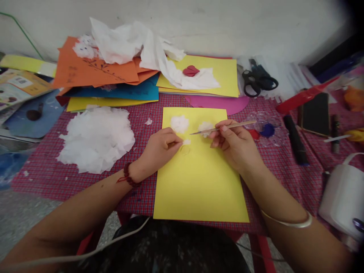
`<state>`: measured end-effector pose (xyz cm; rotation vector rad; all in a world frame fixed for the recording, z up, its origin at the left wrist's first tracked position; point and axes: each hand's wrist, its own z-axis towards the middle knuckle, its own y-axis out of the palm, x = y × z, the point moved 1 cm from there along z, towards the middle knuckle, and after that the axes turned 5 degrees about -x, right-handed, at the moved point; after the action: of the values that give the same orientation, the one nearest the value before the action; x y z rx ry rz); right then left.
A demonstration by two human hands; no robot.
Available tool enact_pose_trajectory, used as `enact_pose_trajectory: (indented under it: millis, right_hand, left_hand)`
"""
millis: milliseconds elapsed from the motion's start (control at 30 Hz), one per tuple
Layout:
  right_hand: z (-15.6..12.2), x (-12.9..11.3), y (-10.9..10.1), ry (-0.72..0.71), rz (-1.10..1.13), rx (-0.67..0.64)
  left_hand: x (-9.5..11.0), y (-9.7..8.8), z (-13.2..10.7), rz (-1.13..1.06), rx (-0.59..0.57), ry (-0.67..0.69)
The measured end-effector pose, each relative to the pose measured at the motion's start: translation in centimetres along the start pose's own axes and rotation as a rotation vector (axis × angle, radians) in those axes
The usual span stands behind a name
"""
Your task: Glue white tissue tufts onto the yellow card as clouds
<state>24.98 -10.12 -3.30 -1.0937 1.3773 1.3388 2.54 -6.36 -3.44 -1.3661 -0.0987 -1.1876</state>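
A yellow sheet of paper (pixel 199 182) lies upright before me on the checked cloth. Near its top sit two fluffy white paper clumps (pixel 179 124), the right one partly behind my right hand. My left hand (pixel 167 146) is closed in a pinch at a small white paper piece (pixel 186 142), just above a faint ring outline (pixel 185 150) on the sheet. Between thumb and fingers, my right hand (pixel 234 142) grips a thin pointed stick (pixel 207 131), its tip turned left over the sheet, close to the left fingers.
On the left is a heap of white paper pieces (pixel 96 138). Behind are orange cards (pixel 99 72), crumpled white tissue (pixel 122 41) and black scissors (pixel 258 79). To the right are a clear dish with red and blue paint (pixel 267 130), a black marker (pixel 295 140) and a white appliance (pixel 344 197).
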Motion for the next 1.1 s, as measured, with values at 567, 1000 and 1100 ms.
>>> enact_pose_trajectory:
  millis: [567,1000,1100]
  right_hand:
    - [0.1,-0.2,0.6,-0.016,-0.121,-0.017]
    - [0.8,-0.3,1.7,0.017,-0.273,-0.083]
    - [0.8,-0.3,1.7,0.023,-0.293,-0.082]
  left_hand:
    - [0.0,0.1,-0.6,0.126,-0.025,0.128]
    - [0.0,0.4,-0.3,0.109,-0.044,0.088]
    - [0.0,0.4,-0.3,0.1,-0.053,0.058]
